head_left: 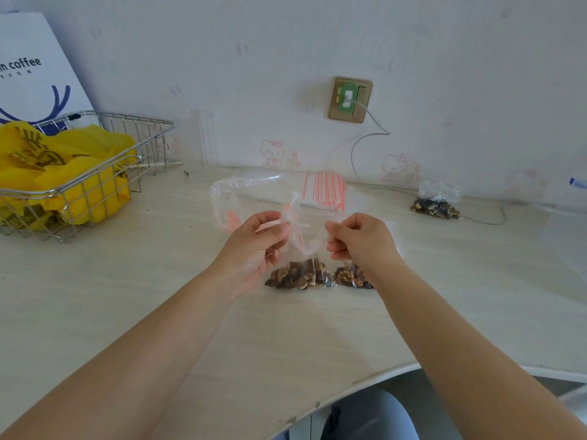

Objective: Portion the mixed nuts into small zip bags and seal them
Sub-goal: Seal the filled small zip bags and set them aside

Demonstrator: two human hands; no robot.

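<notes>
Near edge: pale worktop [286,338], curved rim chipped in places; both forearms reach forward over it.

Centre: small zip bag [300,271] stands upright on the worktop, mixed nuts [297,277] settled in its bottom. Left hand [254,246] pinches the bag's upper left edge between thumb and curled fingers. Right hand [362,238] pinches the upper right edge, fingers curled. The top of the bag is stretched between the two hands; whether the zip strip is closed, cannot tell.

Just right of that bag, partly hidden behind the right wrist: second bag of nuts [351,276] lying on the worktop, touching or nearly touching the first.

Behind the hands: large clear plastic bag [228,198], crumpled, lying flat; beside it to the right a stack of empty zip bags [324,190] with red strips.

Far right, well apart from the hands: another filled bag [436,201] of nuts near the wall.

Far left: wire basket [95,182] holding yellow plastic bags [47,160]; white paper bag [35,68] with "coffee" print behind it.

Back wall: wall socket [350,99] with green plug, white cable [368,144] trailing down to the worktop.
</notes>
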